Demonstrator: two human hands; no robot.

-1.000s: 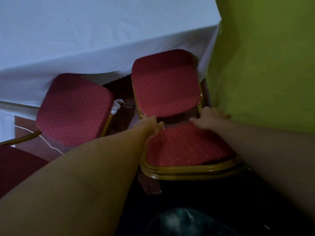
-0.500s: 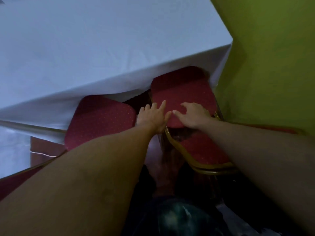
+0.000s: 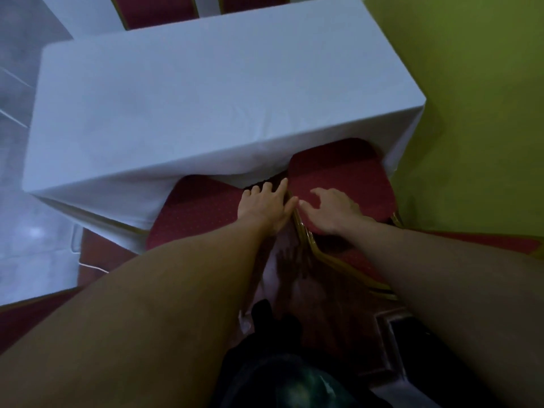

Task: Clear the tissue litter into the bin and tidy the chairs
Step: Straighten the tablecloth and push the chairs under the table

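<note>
Your left fingers [image 3: 281, 188] are straight and close together, lying over the gap between the two seats. Your right fingers [image 3: 316, 194] are spread and lightly bent, pressing the right chair [image 3: 350, 169] near its front edge. Neither the left hand [image 3: 265, 206] nor the right hand [image 3: 334, 212] is holding anything.

That chair sits partly under the tablecloth [image 3: 206, 98], close to the green wall [image 3: 471, 113]. The left chair [image 3: 197, 204] is just beside it, also part covered.

To square them, push flat and level through both palms, and mind the cloth hem bunching over the seats.

A pale scrap [image 3: 243, 320] near the floor may be tissue; it is too dim to tell.
</note>
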